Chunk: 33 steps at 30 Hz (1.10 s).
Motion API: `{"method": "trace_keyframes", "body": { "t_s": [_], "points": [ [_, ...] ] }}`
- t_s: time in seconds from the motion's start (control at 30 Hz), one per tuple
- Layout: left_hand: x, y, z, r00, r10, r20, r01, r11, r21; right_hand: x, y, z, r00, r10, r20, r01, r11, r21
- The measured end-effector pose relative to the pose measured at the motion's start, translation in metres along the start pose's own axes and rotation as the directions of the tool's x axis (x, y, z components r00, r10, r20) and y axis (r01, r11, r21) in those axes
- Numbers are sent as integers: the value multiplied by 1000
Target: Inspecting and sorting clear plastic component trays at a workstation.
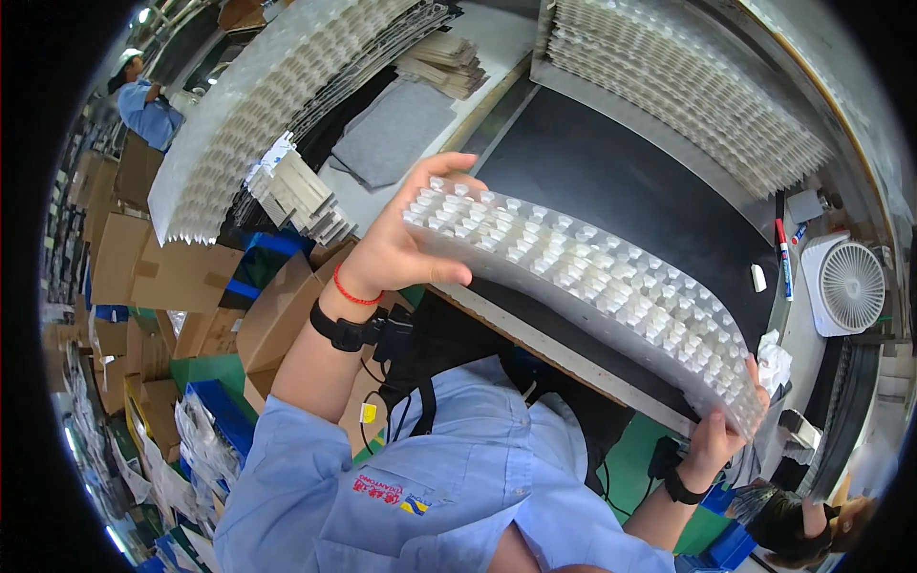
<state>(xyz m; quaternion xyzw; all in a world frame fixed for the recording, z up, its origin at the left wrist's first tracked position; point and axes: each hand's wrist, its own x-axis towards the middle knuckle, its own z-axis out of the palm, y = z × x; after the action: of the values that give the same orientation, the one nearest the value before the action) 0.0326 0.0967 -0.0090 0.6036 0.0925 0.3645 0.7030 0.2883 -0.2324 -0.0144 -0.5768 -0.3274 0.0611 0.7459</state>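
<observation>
I hold a long translucent plastic tray covered with rows of small whitish raised blocks; whether these are loose parts or moulded pockets I cannot tell. My left hand grips its left end, thumb along the near edge and fingers round the far side. At the other end, my right hand is closed on the near right corner, its fingers partly hidden behind the tray. The tray is raised and tilted over the front edge of a black work surface.
Similar trays are stacked at the back and left. Grey sheets and bundled pale strips lie leftward. A white fan, red marker and crumpled tissue sit right. Cardboard boxes crowd the left; one person stands beyond.
</observation>
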Motion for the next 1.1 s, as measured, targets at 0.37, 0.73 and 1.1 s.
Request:
{"method": "trace_keyframes", "body": {
  "t_s": [0.37, 0.73, 1.1],
  "points": [
    [3, -1, -6, 996, -62, 71, 51, 988, 144, -11, 9, -36, 998, 47, -31, -51, 988, -143],
    [-7, 3, -11, 997, -75, -34, 80, 985, 156, -8, 9, -41, 996, 71, 46, -63, 988, -144],
    [-9, 17, -14, 977, -211, 28, 191, 929, 316, -6, 2, -58, 984, 173, 29, -160, 952, -263]
  ]
}}
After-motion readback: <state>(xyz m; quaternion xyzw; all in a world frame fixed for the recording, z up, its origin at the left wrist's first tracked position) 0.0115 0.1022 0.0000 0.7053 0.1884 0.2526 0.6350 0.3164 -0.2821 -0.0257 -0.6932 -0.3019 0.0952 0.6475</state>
